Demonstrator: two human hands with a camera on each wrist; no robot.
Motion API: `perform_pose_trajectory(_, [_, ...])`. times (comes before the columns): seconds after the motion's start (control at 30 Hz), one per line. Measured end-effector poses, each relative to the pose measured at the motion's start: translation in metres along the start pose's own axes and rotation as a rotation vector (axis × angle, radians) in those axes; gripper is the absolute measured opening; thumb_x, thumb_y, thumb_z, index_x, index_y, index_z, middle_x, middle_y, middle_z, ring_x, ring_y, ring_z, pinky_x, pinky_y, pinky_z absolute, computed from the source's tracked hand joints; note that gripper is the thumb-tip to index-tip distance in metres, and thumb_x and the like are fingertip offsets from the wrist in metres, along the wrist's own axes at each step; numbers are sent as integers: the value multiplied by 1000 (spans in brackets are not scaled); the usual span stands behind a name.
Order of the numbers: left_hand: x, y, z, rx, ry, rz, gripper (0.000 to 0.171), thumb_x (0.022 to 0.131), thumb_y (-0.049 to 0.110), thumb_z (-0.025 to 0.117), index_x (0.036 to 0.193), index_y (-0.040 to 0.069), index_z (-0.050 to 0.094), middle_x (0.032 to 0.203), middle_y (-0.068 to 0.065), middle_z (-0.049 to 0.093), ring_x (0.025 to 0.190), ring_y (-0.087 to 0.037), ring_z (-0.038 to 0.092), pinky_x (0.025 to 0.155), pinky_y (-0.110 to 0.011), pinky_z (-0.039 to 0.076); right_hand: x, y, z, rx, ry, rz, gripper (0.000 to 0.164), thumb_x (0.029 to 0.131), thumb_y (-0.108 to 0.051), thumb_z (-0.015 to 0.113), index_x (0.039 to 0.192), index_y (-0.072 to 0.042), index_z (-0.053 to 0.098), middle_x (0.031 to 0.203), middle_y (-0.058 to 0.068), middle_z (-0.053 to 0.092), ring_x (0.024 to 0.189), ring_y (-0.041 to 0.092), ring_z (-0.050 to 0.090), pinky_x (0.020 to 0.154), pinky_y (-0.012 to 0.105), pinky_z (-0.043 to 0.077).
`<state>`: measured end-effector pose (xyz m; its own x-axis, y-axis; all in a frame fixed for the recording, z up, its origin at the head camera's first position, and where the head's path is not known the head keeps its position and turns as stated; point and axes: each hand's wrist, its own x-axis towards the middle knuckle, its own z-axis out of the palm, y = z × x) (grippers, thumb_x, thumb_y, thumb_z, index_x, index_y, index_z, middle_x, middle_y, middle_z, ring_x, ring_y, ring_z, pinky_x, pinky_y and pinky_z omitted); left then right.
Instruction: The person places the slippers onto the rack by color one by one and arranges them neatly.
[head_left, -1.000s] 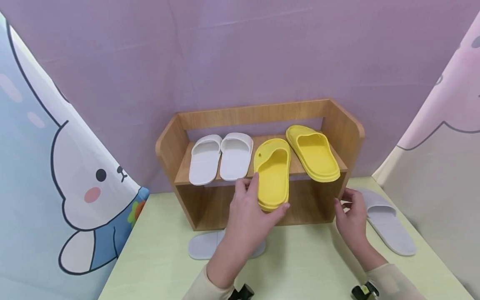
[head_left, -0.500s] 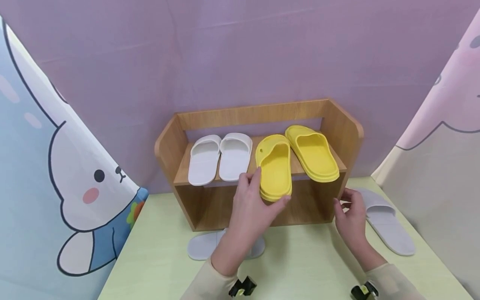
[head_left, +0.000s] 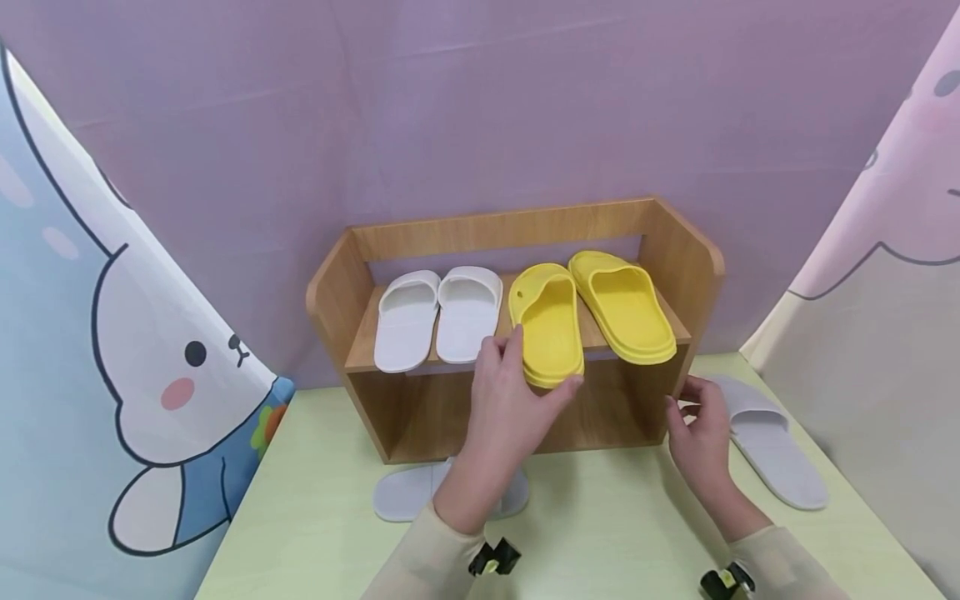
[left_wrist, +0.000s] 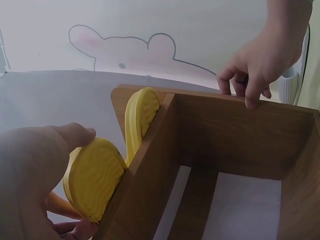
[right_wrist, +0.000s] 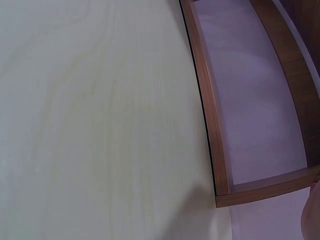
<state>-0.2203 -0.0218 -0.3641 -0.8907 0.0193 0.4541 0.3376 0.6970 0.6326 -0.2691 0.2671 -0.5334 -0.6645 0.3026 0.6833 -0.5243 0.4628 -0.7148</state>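
Observation:
My left hand (head_left: 510, 408) grips the heel end of a yellow clog (head_left: 553, 337), thumb on one side and fingers on the other. This clog lies toe inward on the upper shelf of a wooden shoe rack (head_left: 510, 227), its heel jutting past the front edge. To its right sits a second yellow clog (head_left: 633, 321), slightly angled. In the left wrist view the held clog's ridged sole (left_wrist: 97, 175) shows against the shelf edge. At the rack's right side panel, my right hand (head_left: 702, 433) pinches the front edge low down; the right wrist view barely catches it.
Two white slippers (head_left: 468, 325) stand side by side on the shelf's left half. One grey slipper (head_left: 783, 458) lies right of the rack on the pale green table (head_left: 315, 500). Another grey slipper (head_left: 405, 493) lies in front, partly behind my left forearm.
My left hand has pushed the yellow clog inward and up along the shelf, so its heel overhangs less. My right hand stays on the side panel.

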Motion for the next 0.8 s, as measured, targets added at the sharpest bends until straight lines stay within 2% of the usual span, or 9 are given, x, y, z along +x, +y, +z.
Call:
perform_pose_trajectory(0.27, [7,-1,4,22,8,18,99,86,59,91,162,7,52,130,-10,51,122,-25,50,97,-40,56,0,-2,0,-6,1,-3,33,93,21,68,125,15,63,112,21,68,100,3,61,75,12,48])
perform_pose_trajectory(0.8, [13,0,8,44,14,24,98,86,56,92,160,8,51,130,-10,49,122,-25,48,93,-38,59,0,-2,0,3,5,1,34,93,20,70,126,13,65,112,19,68,99,3,61,75,10,47])
